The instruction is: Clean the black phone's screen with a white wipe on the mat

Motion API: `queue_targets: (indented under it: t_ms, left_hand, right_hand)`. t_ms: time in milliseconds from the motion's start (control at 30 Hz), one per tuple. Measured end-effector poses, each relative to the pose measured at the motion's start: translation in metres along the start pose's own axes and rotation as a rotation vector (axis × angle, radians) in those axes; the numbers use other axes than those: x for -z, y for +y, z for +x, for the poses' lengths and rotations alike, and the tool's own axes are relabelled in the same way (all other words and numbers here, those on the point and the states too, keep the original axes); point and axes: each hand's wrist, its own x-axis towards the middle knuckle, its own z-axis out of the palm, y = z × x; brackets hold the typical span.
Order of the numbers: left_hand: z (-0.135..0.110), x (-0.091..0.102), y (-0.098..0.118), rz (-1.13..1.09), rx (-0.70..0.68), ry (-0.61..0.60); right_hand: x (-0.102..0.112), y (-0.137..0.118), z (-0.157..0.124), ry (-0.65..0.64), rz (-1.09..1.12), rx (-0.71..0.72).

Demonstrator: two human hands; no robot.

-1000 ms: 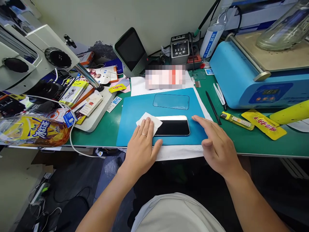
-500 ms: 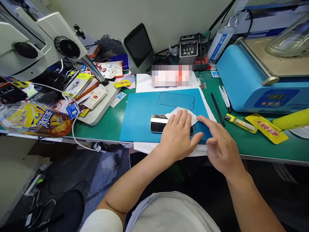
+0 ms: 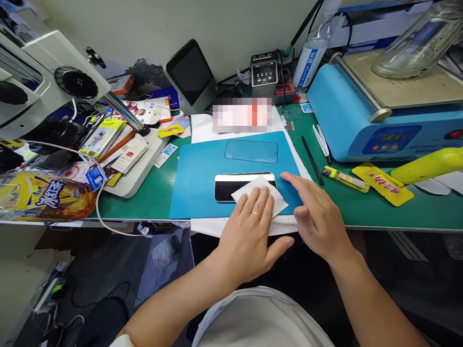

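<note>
On the blue mat lies a smartphone with a dark screen, its right part covered by a white wipe. My left hand rests with its fingers flat on the wipe, thumb apart, pressing it over the phone's lower right area. My right hand hovers by the mat's right edge with fingers stretched out and nothing held. Behind the phone, a clear screen protector with a black border lies flat on the mat.
A microscope stand with boxes on its base and a tea bottle fill the left. To the right are a black pen, white tweezers, yellow packets and a blue machine. A smart display stands behind.
My left hand has slid the wipe toward the table's front edge, uncovering the phone's far edge. My right hand stays open beside it. The whole view has shifted slightly.
</note>
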Motion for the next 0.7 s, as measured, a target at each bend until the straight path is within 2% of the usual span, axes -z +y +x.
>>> queue_targets:
  t_ms: [133, 233, 300, 467, 600, 700]
  left_hand:
    - [0.037, 0.000, -0.007, 0.004, 0.007, 0.023]
    - [0.051, -0.003, -0.010, 0.023, -0.004, 0.047]
    - [0.045, -0.004, -0.008, 0.037, -0.006, 0.080]
    - [0.008, -0.004, -0.015, 0.039, -0.015, 0.147]
    - [-0.009, 0.004, -0.045, 0.047, 0.074, 0.181]
    - [-0.014, 0.008, -0.072, 0.066, 0.152, 0.229]
  right_hand:
    - [0.000, 0.002, -0.001, 0.001, -0.010, 0.005]
    - [0.001, 0.002, -0.001, 0.000, -0.005, 0.005]
    - [0.001, 0.002, -0.001, -0.006, 0.001, -0.009]
    - [0.003, 0.002, 0.001, -0.045, 0.022, -0.072]
    - [0.012, -0.001, 0.010, -0.158, 0.096, -0.207]
    - [0.024, -0.006, 0.031, -0.264, 0.104, -0.290]
